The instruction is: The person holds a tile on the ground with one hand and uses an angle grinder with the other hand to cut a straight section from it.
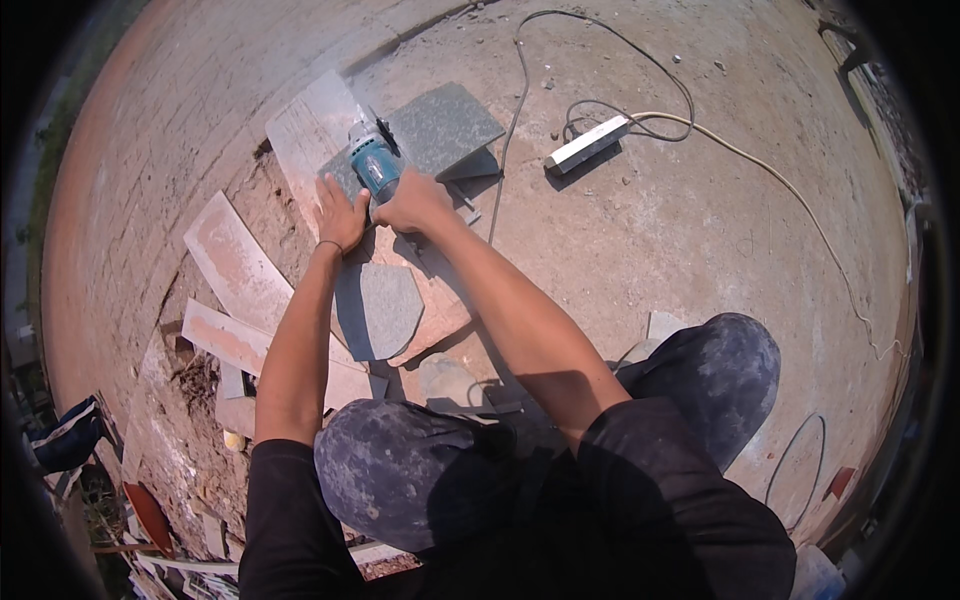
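My right hand [415, 203] is wrapped round the body of a teal angle grinder [375, 165]. The grinder's disc end is at a grey stone slab [446, 122], and a pale haze of dust hangs beyond it. Fingers spread, my left hand [340, 214] presses flat beside the grinder, on the near left part of the stone. Under the slab's left side lies a dusty pale board [312, 118]. A cut grey stone piece [385, 305] with angled edges rests between my forearms, nearer to me. Exactly where the disc meets the stone is hard to make out.
A white power strip [588, 145] lies to the right, with a dark cord [524, 75] looping round it and a pale cable [775, 170] running off right. Long pale tiles [240, 255] lie at the left on broken ground. My dusty knees [400, 465] are close below.
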### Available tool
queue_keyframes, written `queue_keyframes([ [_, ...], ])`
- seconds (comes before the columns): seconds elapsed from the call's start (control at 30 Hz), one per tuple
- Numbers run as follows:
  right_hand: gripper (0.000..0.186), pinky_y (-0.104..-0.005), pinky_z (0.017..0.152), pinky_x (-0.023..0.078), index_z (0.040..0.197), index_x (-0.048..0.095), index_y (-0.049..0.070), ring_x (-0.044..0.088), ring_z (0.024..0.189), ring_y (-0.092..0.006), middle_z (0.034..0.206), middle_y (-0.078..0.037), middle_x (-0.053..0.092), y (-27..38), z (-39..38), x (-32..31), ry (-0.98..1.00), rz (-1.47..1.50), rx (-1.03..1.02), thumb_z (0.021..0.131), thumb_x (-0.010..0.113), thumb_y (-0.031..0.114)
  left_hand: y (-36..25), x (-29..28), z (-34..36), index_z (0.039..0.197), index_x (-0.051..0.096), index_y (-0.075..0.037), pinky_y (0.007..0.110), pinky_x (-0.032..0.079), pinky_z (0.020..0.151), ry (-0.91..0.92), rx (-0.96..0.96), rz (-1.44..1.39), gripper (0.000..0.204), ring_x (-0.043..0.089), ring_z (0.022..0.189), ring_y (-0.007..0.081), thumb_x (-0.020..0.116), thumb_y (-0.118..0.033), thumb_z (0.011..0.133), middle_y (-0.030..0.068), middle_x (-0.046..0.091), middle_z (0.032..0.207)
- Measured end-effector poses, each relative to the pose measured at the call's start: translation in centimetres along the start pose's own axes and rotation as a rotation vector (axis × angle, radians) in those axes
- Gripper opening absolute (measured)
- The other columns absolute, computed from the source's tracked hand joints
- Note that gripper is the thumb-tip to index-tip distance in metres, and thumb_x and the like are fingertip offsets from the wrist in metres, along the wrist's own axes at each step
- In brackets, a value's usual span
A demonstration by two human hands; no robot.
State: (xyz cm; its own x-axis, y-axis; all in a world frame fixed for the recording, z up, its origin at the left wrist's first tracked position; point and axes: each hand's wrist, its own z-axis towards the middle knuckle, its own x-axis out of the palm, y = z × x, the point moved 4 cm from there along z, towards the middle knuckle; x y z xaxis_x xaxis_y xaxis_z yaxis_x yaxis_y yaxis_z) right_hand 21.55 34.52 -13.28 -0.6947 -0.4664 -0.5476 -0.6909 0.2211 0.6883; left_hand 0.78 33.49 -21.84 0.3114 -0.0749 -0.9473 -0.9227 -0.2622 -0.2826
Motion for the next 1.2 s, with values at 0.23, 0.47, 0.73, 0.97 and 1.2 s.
queue_keyframes([
  [0.23,0.08,-0.0402,0.094,0.052,0.123,0.054,-0.008,0.064,0.111,-0.0393,0.118,-0.029,0.064,-0.2,-0.7,-0.1,0.014,0.002,-0.003,0.063,0.079,0.039,0.1,-0.1,-0.1,0.154,0.003,0.003,0.051,0.007,0.121,0.005,-0.009,0.02,0.091,0.005,0.151,0.0371,0.042,-0.056,0.096,0.0255,0.0,0.162],
  [0.47,0.083,-0.0414,0.099,0.05,0.13,0.046,-0.01,0.059,0.119,-0.0394,0.127,-0.029,0.058,-0.3,-1.4,-0.5,0.095,-0.012,0.013,0.069,0.079,0.036,0.0,-0.1,0.0,0.154,0.003,0.003,0.05,0.007,0.121,0.002,-0.008,0.012,0.091,0.005,0.151,0.0369,0.042,-0.056,0.097,0.0257,0.0,0.162],
  [0.73,0.081,-0.0411,0.098,0.051,0.128,0.047,-0.012,0.061,0.116,-0.04,0.123,-0.03,0.06,-0.5,-2.1,-1.0,0.094,0.012,-0.006,0.069,0.078,0.034,0.0,-0.2,0.0,0.154,0.003,0.003,0.05,0.007,0.121,0.014,-0.019,0.006,0.091,0.004,0.151,0.0368,0.042,-0.055,0.097,0.0257,0.0,0.162],
  [0.97,0.078,-0.0411,0.097,0.051,0.127,0.048,-0.012,0.061,0.115,-0.0405,0.122,-0.03,0.061,-0.8,-2.7,-1.0,0.079,0.024,-0.006,0.069,0.077,0.032,0.2,-0.2,0.0,0.155,0.003,0.003,0.05,0.007,0.121,0.01,-0.013,0.015,0.091,0.005,0.151,0.0371,0.042,-0.055,0.097,0.0253,0.0,0.162],
  [1.2,0.077,-0.0411,0.097,0.052,0.126,0.049,-0.011,0.063,0.114,-0.04,0.119,-0.029,0.063,-0.9,-3.1,-1.1,0.073,0.03,-0.003,0.067,0.078,0.029,0.3,-0.2,0.0,0.155,0.002,0.003,0.05,0.007,0.121,0.012,-0.017,0.014,0.092,0.006,0.151,0.0374,0.042,-0.056,0.096,0.0251,0.0,0.162],
])
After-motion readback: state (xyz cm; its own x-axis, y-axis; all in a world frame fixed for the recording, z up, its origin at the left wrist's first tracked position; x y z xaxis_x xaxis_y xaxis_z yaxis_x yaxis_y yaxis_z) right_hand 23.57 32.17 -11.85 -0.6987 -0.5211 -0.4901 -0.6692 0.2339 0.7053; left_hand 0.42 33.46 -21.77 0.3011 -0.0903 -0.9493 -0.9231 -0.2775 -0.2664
